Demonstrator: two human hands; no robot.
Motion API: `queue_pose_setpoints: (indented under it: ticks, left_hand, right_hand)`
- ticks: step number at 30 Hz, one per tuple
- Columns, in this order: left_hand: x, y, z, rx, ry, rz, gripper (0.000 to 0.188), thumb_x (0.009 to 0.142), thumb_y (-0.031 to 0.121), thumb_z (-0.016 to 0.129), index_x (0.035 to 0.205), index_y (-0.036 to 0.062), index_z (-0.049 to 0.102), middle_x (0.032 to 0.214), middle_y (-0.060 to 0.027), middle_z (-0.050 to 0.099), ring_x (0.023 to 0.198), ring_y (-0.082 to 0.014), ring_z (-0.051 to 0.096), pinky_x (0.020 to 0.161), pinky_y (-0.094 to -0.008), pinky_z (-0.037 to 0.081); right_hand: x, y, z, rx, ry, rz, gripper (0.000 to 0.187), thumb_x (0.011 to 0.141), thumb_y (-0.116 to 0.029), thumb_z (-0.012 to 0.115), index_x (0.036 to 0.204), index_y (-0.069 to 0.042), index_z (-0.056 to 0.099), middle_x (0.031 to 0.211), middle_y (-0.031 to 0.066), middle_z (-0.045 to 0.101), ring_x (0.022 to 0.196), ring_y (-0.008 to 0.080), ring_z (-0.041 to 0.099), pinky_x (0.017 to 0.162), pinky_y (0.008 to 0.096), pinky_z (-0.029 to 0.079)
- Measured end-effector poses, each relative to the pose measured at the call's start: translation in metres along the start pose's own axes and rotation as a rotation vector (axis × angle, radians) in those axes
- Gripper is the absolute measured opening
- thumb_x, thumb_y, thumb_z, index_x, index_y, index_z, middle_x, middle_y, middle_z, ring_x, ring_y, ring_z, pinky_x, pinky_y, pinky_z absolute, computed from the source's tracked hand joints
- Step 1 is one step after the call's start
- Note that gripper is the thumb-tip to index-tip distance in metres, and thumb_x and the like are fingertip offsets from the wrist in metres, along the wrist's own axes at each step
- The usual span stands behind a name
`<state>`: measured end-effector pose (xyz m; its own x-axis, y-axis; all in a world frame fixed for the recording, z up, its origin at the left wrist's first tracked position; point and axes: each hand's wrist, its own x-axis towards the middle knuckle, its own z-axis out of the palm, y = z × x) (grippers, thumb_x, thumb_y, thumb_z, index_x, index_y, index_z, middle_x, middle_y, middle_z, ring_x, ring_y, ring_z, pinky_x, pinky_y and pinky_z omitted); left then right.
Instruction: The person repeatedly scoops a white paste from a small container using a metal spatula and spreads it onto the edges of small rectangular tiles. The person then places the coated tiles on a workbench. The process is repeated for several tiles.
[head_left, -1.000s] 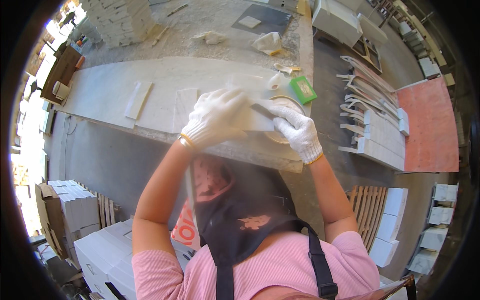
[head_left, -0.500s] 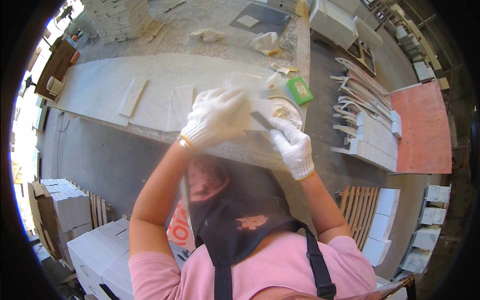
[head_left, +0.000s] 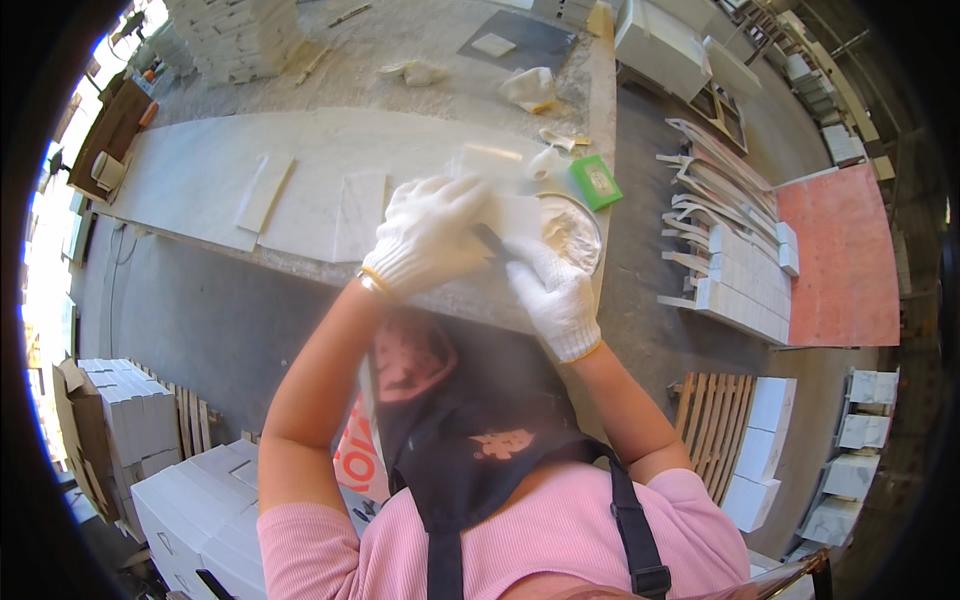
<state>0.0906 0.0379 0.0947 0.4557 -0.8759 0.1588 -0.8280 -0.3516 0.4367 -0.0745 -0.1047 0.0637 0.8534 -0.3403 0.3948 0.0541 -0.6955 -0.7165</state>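
My left hand, in a white knit glove, closes over the left side of a white marble tile at the worktable's near edge. Gripped in my gloved right hand is a dark-bladed putty knife. Its blade points up-left against the tile, close to my left fingers. Just right of the tile stands a round tub of white paste. A green box touches the tub's far side, with a small white bottle beside it. My left fingertips are partly hidden.
Two loose tiles lie left on the pale slab: one leaning tile and a flat tile. Crumpled gloves sit farther back. Stacked white pieces stand right of the table, and white boxes are at lower left.
My right hand has moved left with the putty knife, from beside the paste tub onto the tile near my left fingers. The left hand has stayed nearly still.
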Motion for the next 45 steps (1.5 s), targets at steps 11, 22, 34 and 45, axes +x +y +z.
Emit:
queue_pose_setpoints:
  ticks: [11,22,34,45]
  left_hand:
    - [-0.004,-0.001,0.005,0.175,0.175,0.097,0.073,0.071,0.037,0.082,0.135,0.0087,0.059,0.141,-0.0152,0.058,0.134,-0.0374,0.050,0.109,-0.0511,0.041]
    - [-0.090,0.115,0.034,-1.541,-0.012,-0.454,0.033,0.091,0.029,0.077,0.110,0.0022,0.071,0.099,-0.0047,0.072,0.089,-0.0114,0.065,0.080,-0.0292,0.054]
    - [-0.110,0.106,0.074,-1.395,0.205,-0.650,0.038,0.098,0.040,0.068,0.096,0.0021,0.075,0.088,-0.0032,0.071,0.081,-0.0089,0.061,0.074,-0.0261,0.048]
    - [-0.136,0.140,0.072,-0.855,0.024,-0.585,0.035,0.094,0.036,0.069,0.104,0.0025,0.075,0.098,-0.0092,0.075,0.092,-0.0185,0.068,0.086,-0.0333,0.052]
  right_hand:
    - [-0.009,-0.013,-0.012,0.352,-0.002,0.436,0.032,0.096,-0.005,0.065,0.128,-0.002,0.068,0.095,0.0054,0.071,0.075,0.0095,0.066,0.064,0.0249,0.055]
    - [-0.089,-0.037,-0.035,0.267,-0.064,0.267,0.047,0.097,0.001,0.057,0.144,0.002,0.053,0.096,0.0063,0.070,0.077,0.0099,0.064,0.067,0.0237,0.051]
    - [-0.093,0.006,-0.111,0.282,0.110,0.464,0.045,0.091,0.001,0.060,0.135,0.001,0.061,0.080,0.0018,0.064,0.068,0.0075,0.059,0.061,0.0223,0.049]
    - [-0.032,0.116,-0.084,-0.453,-0.004,0.220,0.027,0.088,-0.027,0.063,0.112,-0.022,0.075,0.086,0.0116,0.075,0.078,0.0297,0.073,0.070,0.0412,0.057]
